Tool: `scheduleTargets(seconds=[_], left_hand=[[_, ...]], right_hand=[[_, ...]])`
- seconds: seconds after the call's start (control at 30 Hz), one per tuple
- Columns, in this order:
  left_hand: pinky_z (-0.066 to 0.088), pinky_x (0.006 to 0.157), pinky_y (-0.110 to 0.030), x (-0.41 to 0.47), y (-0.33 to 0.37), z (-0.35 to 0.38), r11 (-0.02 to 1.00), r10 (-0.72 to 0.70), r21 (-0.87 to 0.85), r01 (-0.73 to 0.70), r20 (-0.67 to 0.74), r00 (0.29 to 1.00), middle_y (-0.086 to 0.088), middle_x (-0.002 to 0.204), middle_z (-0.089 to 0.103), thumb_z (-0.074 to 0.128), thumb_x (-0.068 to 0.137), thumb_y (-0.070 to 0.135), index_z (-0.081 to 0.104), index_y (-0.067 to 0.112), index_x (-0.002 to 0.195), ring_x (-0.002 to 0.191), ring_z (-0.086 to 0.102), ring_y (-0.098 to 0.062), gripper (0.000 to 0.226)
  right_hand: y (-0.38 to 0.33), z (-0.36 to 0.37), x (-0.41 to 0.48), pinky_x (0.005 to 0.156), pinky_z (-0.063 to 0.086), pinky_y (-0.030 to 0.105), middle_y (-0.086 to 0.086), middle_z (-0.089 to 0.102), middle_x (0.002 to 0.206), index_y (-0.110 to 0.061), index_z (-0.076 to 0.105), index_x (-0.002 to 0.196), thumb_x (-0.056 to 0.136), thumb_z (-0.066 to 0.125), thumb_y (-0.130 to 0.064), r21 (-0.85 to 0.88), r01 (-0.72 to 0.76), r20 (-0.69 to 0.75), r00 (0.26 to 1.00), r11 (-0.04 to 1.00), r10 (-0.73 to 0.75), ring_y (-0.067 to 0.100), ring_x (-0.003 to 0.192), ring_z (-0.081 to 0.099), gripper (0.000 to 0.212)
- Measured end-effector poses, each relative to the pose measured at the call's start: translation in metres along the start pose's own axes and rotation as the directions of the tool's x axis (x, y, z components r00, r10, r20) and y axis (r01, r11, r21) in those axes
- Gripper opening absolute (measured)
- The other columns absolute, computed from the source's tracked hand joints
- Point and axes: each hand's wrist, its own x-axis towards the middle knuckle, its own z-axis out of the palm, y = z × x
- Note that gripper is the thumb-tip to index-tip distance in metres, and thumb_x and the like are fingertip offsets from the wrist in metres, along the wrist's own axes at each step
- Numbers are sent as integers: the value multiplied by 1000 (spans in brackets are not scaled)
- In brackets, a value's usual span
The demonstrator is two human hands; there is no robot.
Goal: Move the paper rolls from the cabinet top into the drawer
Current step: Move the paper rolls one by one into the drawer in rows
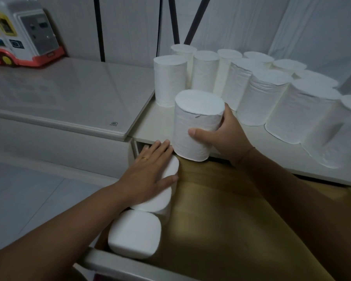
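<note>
Right grip (225,136): fingers and thumb curled round one upright paper roll (197,124) at the front edge of the cabinet top (150,126). Left grip (150,175): flat, fingers straight, resting on a second roll (160,203) along the left side of the drawer (241,230). Remaining rolls (263,94): standing on the cabinet top.

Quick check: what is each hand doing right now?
Left hand: open, fingers straight, resting flat on a roll in the drawer.
Right hand: grips an upright paper roll over the drawer.
</note>
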Motion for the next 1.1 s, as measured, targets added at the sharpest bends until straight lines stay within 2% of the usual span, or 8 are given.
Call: scheduleTargets(seconds=[0.1, 0.2, 0.33, 0.43, 0.57, 0.8, 1.0, 1.1], left_hand=[[-7, 118, -33, -4, 4, -1, 1000, 10, 2, -10, 17, 1000, 6, 158, -12, 31, 91, 59, -3, 25, 150, 143, -17, -9, 77], [-5, 118, -35, -9, 7, 3, 999, 21, 35, -23, 48, 999, 4, 159, -11, 31, 92, 59, -3, 25, 151, 144, -16, -12, 76], [-2, 119, -37, -14, 9, 9, 998, 31, 52, -36, 92, 995, 4, 159, -9, 27, 91, 60, -2, 24, 151, 145, -14, -14, 75], [-8, 116, -31, -15, 9, 12, 999, 16, 43, -20, 99, 995, 4, 159, -8, 20, 87, 63, 0, 24, 151, 145, -13, -12, 77], [-11, 114, -28, -14, 9, 13, 999, 7, 51, -13, 110, 994, 5, 159, -9, 23, 90, 61, 0, 24, 151, 144, -13, -11, 74], [-10, 115, -28, -15, 11, 11, 999, 9, 46, -15, 123, 992, 6, 158, -10, 13, 83, 66, -1, 24, 150, 144, -14, -11, 81], [-10, 115, -28, -15, 11, 11, 999, 15, 47, -21, 112, 994, 5, 158, -10, 25, 92, 58, -1, 23, 150, 144, -14, -11, 73], [-11, 115, -28, -15, 11, 11, 999, 24, 45, -29, 121, 992, 6, 158, -10, 15, 86, 64, -1, 24, 150, 144, -15, -10, 78]], right_hand=[[-3, -8, -19, 97, 48, 35, -3, 54, 129, -20, 40, 131, 63, 84, -24, 28, -10, 48, 999, 1000, 9, 13, 117, 52, 82], [-4, -13, -38, 91, 51, 24, -2, 54, 129, -17, 37, 134, 63, 84, -16, 56, -14, 103, 995, 998, 8, 12, 116, 53, 85], [7, -18, -60, 85, 53, 19, -7, 54, 122, -17, 38, 129, 61, 83, -10, 43, -48, 173, 984, 998, 40, 7, 110, 54, 82], [27, -18, -74, 86, 54, 26, -1, 54, 125, -15, 37, 131, 60, 85, -9, 36, -103, 185, 978, 994, 95, 11, 112, 54, 86], [60, -13, -89, 86, 53, 32, 3, 54, 125, -13, 40, 130, 57, 86, -7, -17, -143, 184, 972, 990, 144, 16, 112, 54, 86], [98, -1, -99, 82, 52, 21, -7, 53, 120, -25, 42, 124, 58, 84, -1, 9, -214, 219, 954, 977, 206, 13, 111, 52, 82], [104, 4, -100, 92, 50, 36, -3, 50, 124, -25, 42, 124, 61, 82, -2, -9, -219, 160, 963, 976, 218, 18, 115, 49, 78], [110, 7, -102, 92, 46, 30, 1, 50, 129, -21, 41, 129, 64, 82, -10, -112, -228, 127, 962, 967, 242, 19, 118, 48, 78]])
